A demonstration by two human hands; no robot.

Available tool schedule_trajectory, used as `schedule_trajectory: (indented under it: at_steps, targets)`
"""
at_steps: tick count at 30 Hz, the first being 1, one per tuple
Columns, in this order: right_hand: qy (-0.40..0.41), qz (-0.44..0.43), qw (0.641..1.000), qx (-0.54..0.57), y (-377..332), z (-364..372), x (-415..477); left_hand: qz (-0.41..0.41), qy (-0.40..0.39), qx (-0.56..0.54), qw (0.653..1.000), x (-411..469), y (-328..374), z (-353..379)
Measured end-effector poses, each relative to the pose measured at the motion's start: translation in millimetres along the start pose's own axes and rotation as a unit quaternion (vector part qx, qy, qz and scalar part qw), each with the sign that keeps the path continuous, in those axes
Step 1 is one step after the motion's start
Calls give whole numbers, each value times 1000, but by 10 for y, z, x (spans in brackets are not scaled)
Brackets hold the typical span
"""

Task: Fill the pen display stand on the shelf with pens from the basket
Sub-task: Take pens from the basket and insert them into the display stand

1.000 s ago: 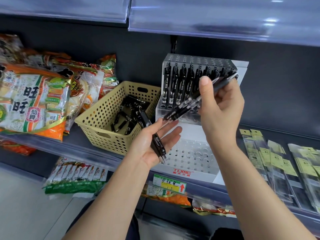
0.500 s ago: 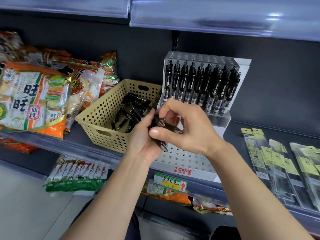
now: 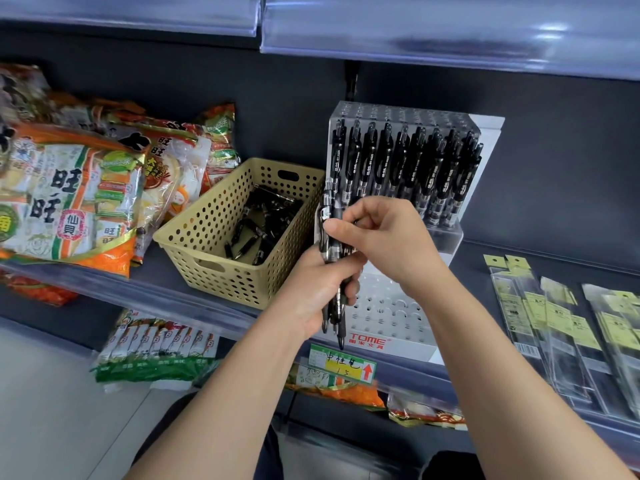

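Observation:
A clear tiered pen display stand (image 3: 388, 317) sits on the shelf; its upper tier holds a row of black pens (image 3: 405, 168), and its lower white tier shows open holes. My left hand (image 3: 318, 292) grips a small bunch of black pens (image 3: 330, 251) upright in front of the stand. Fingertips of my right hand (image 3: 381, 237) pinch the top of one pen in that bunch. To the left stands a tan perforated basket (image 3: 214, 237) with more black pens (image 3: 263, 226) lying in it.
Large snack bags (image 3: 69, 195) crowd the shelf left of the basket. Flat packets with yellow labels (image 3: 568, 327) lie on the shelf to the right. A price tag (image 3: 341, 363) hangs on the shelf edge, and another shelf (image 3: 415, 29) overhangs above.
My right hand came down from the stand's upper tier to the bunch in my left hand. My left hand turned the bunch upright, and my right fingers now pinch one pen's top.

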State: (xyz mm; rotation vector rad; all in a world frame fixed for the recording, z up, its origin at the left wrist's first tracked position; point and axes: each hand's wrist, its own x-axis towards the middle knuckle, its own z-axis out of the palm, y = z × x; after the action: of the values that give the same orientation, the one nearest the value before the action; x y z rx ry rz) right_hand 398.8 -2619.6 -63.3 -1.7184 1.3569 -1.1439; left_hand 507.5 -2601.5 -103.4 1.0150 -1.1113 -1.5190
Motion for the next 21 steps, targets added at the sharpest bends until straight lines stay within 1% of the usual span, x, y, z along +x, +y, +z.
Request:
schedule_trajectory:
  at_steps: [2, 4, 6, 7, 10, 14, 16, 17, 19, 21]
  targets:
    - [-14, 20, 998, 50, -5, -32, -7, -4, -15, -14, 1000, -3, 7, -9]
    - [-13, 36, 993, 108, -25, -52, -12, -22, -52, -75, 996, -15, 22, -31]
    - [24, 38, 987, 155, -68, -77, -14, -53, -89, -154, 983, -25, 44, -59]
    - [55, 33, 983, 175, -92, -98, -14, -65, -95, -186, 976, -17, 43, -75]
    - [142, 1, 966, 218, -165, -168, -31, -85, -70, -261, 959, 8, 57, -87]
    - [179, -50, 954, 237, -181, -175, -51, -87, -26, -369, 925, 46, 34, -124]
    - [170, -53, 954, 242, -141, -147, -40, -62, -15, -393, 917, 60, 33, -143]
    - [152, -49, 957, 243, -112, -135, -31, -47, -13, -400, 915, 65, 36, -145]
    - [87, -35, 968, 231, -58, -121, -24, -25, -7, -392, 920, 79, 45, -138]
    - [2, -12, 981, 195, -12, -126, -27, -13, -3, -364, 931, 82, 38, -130]
